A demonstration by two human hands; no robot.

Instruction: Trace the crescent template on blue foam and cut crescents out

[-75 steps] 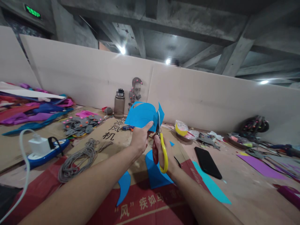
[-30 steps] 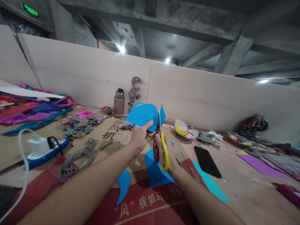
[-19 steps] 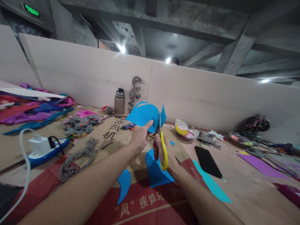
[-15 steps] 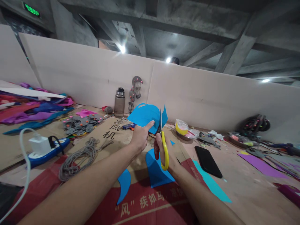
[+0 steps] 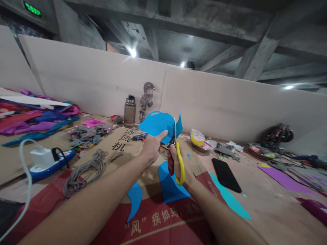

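My left hand (image 5: 152, 147) pinches a blue sheet (image 5: 158, 123), which looks like felt or foam, thumb on top. My right hand (image 5: 182, 164) is closed around the handles of scissors (image 5: 180, 167), one yellow and one red. Their blades point up and lie across the right part of the sheet, where a narrow strip stands out beyond the cut. Below the hands, a larger blue piece (image 5: 170, 187) rests on the cardboard (image 5: 143, 170). Left of it lies a blue crescent cutout (image 5: 135, 199).
A bottle (image 5: 130, 112) stands near the white partition (image 5: 217, 102). Grey cord (image 5: 85, 175) and a power strip (image 5: 52, 166) lie left. A phone (image 5: 226, 174), a turquoise sheet (image 5: 231, 199) and a purple sheet (image 5: 283, 177) lie right. Coloured scraps (image 5: 33, 119) are heaped far left.
The view has shifted very slightly. Both hands keep nearly the same position, with the scissors still across the blue sheet.
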